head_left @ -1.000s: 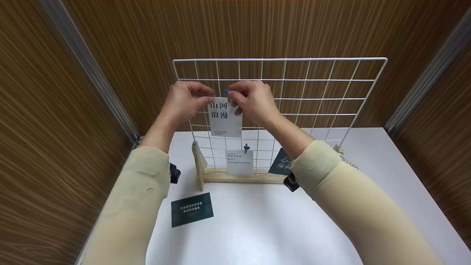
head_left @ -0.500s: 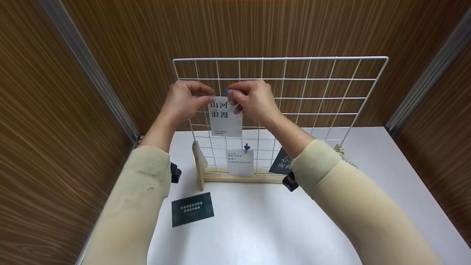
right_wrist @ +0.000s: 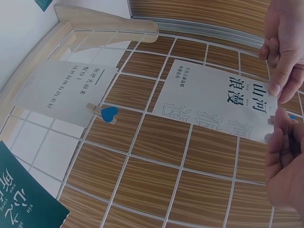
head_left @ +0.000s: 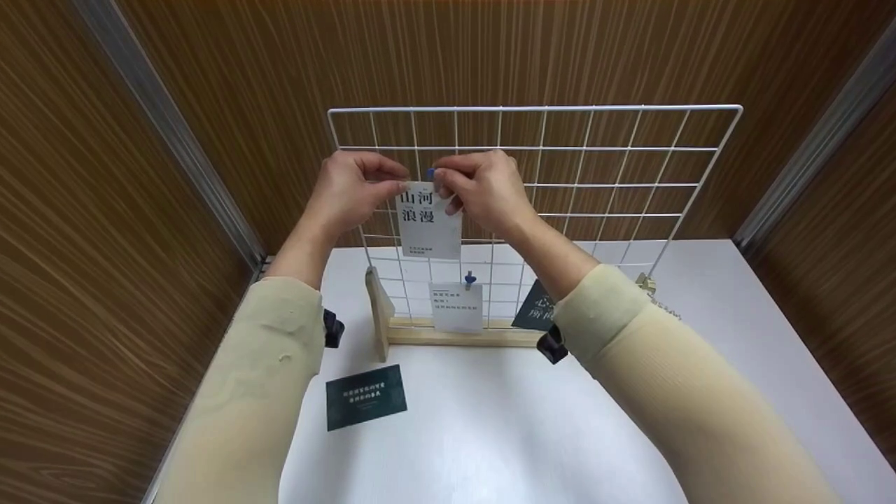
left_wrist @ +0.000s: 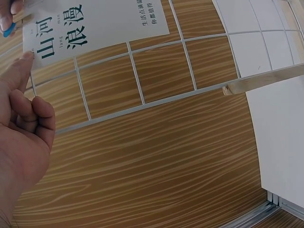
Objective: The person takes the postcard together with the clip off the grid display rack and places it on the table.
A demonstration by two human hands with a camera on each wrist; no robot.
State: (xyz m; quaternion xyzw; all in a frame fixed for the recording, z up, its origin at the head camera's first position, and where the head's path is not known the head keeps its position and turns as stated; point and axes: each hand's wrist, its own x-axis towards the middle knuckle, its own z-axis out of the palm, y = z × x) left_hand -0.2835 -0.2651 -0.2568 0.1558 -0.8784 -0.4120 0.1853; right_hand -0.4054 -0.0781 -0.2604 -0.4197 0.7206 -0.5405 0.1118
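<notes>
A white card with dark lettering (head_left: 420, 234) hangs upright against the white wire grid (head_left: 602, 185). My left hand (head_left: 348, 190) pinches its upper left corner between thumb and fingers. At the card's top edge my right hand (head_left: 490, 192) pinches a small clothespin with a blue decoration (head_left: 430, 173); the fingers cover most of this peg. Its blue part (left_wrist: 8, 31) also shows in the left wrist view. Whether the peg's jaws grip card and wire is hidden. In the right wrist view, the card (right_wrist: 209, 104) lies flat along the grid, fingers of both hands at its top end.
Lower on the grid, a clothespin with a blue heart (head_left: 470, 279) holds a smaller white card (head_left: 457, 315). A dark green card (head_left: 535, 308) leans beside it. Another green card (head_left: 366, 397) lies on the white table (head_left: 476, 427). Wooden feet (head_left: 379, 315) support the grid.
</notes>
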